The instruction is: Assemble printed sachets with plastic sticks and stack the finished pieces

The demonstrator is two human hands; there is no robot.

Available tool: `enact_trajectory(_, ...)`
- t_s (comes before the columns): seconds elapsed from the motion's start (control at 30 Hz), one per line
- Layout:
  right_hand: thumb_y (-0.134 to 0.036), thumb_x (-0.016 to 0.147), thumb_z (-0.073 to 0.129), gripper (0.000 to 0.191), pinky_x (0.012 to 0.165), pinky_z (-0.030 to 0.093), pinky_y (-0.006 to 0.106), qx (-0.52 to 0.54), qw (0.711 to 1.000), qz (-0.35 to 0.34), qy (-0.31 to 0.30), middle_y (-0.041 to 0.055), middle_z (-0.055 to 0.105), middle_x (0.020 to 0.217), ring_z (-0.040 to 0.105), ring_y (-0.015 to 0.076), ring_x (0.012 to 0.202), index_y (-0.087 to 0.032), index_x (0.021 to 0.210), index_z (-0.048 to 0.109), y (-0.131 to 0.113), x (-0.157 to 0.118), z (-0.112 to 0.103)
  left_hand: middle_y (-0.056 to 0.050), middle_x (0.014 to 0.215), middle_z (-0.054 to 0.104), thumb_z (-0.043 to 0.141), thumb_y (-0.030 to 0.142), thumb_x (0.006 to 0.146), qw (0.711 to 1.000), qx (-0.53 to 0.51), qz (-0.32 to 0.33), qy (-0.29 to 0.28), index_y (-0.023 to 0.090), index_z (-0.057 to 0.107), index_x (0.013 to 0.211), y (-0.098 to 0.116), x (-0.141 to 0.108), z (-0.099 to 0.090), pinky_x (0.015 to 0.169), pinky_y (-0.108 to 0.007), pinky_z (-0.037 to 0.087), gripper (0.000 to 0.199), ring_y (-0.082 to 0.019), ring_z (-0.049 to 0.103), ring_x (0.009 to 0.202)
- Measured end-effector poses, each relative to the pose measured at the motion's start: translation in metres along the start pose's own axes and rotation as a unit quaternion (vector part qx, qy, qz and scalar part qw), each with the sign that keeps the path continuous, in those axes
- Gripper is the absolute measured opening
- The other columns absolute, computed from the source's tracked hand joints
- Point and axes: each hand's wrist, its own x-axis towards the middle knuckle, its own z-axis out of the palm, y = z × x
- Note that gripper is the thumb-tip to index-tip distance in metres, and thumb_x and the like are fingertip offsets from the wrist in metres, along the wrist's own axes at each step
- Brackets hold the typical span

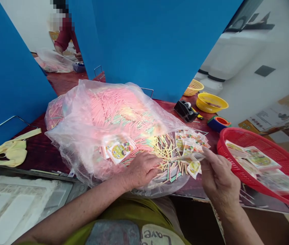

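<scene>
A large clear plastic bag (65,136) lies open on the table, full of thin pastel sticks (108,105) in pink, yellow and green. My left hand (146,168) rests at the bag's mouth, its fingers curled down onto some sticks; the fingertips are partly hidden. In my right hand (218,177), thumb and fingers pinch a small printed packet (190,157), seen nearly edge-on above the loose sticks. Several printed packets (189,141) lie just beyond it. Two or so more packets (120,149) lie on the bag, left of centre.
At the right stands a red basket (227,170) holding printed packets. Behind it are a tape dispenser (185,110), tape rolls (218,123) and a yellow basket (212,102). A yellow cloth (11,153) lies at left. Blue partitions (144,44) rise behind; a person (67,34) sits beyond.
</scene>
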Motion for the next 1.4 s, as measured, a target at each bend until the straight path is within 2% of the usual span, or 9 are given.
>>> enact_trajectory(0.17,-0.027,0.085,0.047,0.030,0.068,0.050,0.033,-0.005,0.992,0.115,-0.059,0.0086,0.070,0.087,0.065,0.0208,0.075,-0.017,0.109,0.063,0.032,-0.004,0.022,-0.005,0.100,0.064,0.048,0.031,0.087,0.988,0.107,0.051,-0.100,0.017,0.060,0.095,0.008,-0.002,-0.005,0.081,-0.036,0.036,0.020,-0.020,0.053,0.091)
enact_trajectory(0.27,-0.027,0.084,0.043,0.032,0.071,0.047,0.040,-0.123,0.976,0.154,-0.096,0.0117,0.068,0.088,0.061,0.0250,0.078,-0.014,0.106,0.064,0.056,0.000,0.029,-0.006,0.098,0.062,0.051,0.030,0.085,0.966,0.176,0.087,-0.167,0.017,0.061,0.080,0.010,-0.006,-0.004,0.077,-0.038,0.032,0.017,-0.022,0.049,0.091)
enact_trajectory(0.43,-0.029,0.084,0.046,0.032,0.085,0.035,0.048,-0.180,0.955,-0.003,-0.236,0.0137,0.058,0.117,0.048,0.0317,0.106,-0.018,0.111,0.060,0.042,0.013,0.045,-0.005,0.086,0.061,0.049,0.024,0.086,0.955,0.200,0.090,-0.199,0.016,0.060,0.074,0.007,-0.008,-0.002,0.074,-0.039,0.029,0.017,-0.019,0.047,0.083)
enact_trajectory(0.53,-0.037,0.076,0.055,0.051,0.086,0.035,0.047,-0.068,0.895,-0.102,-0.428,0.0127,0.050,0.126,0.044,0.0309,0.111,-0.019,0.123,0.050,0.018,0.022,0.065,-0.003,0.083,0.061,0.049,0.024,0.086,0.956,0.201,0.088,-0.193,0.017,0.060,0.077,0.005,-0.010,-0.003,0.075,-0.039,0.028,0.016,-0.019,0.046,0.082)
enact_trajectory(0.63,-0.036,0.066,0.063,0.057,0.085,0.035,0.046,-0.056,0.841,-0.118,-0.525,0.0136,0.051,0.121,0.044,0.0318,0.110,-0.017,0.118,0.052,0.004,0.029,0.080,-0.002,0.083,0.061,0.049,0.023,0.086,0.958,0.196,0.088,-0.191,0.017,0.060,0.078,0.003,-0.011,-0.003,0.075,-0.039,0.028,0.015,-0.019,0.046,0.082)
enact_trajectory(0.77,-0.024,0.069,0.056,0.025,0.085,0.034,0.047,-0.100,0.839,-0.139,-0.517,0.0120,0.056,0.105,0.047,0.0293,0.103,-0.015,0.091,0.061,-0.003,0.032,0.080,-0.002,0.081,0.062,0.050,0.022,0.086,0.963,0.181,0.088,-0.181,0.017,0.059,0.074,-0.001,-0.012,-0.001,0.076,-0.038,0.027,0.016,-0.018,0.046,0.081)
enact_trajectory(0.93,-0.033,0.071,0.058,0.038,0.090,0.030,0.049,-0.084,0.858,-0.153,-0.482,0.0119,0.051,0.119,0.044,0.0302,0.108,-0.016,0.105,0.058,-0.014,0.030,0.071,-0.001,0.081,0.064,0.051,0.021,0.085,0.965,0.177,0.092,-0.170,0.017,0.059,0.073,-0.005,-0.013,0.003,0.078,-0.039,0.027,0.015,-0.018,0.046,0.081)
enact_trajectory(1.13,-0.014,0.081,0.043,0.019,0.090,0.030,0.049,-0.157,0.857,-0.182,-0.455,0.0121,0.061,0.094,0.050,0.0281,0.097,-0.014,0.084,0.062,-0.031,0.019,0.083,-0.001,0.082,0.065,0.050,0.023,0.085,0.966,0.176,0.085,-0.171,0.018,0.060,0.074,-0.005,-0.013,0.002,0.077,-0.038,0.028,0.016,-0.018,0.047,0.083)
enact_trajectory(1.4,-0.010,0.083,0.035,0.020,0.084,0.036,0.044,-0.062,0.878,-0.117,-0.460,0.0098,0.062,0.082,0.054,0.0224,0.080,-0.014,0.088,0.054,-0.001,0.030,0.065,-0.005,0.088,0.064,0.047,0.026,0.087,0.977,0.125,0.045,-0.169,0.015,0.062,0.079,0.002,-0.006,-0.011,0.086,-0.038,0.034,0.020,-0.019,0.051,0.090)
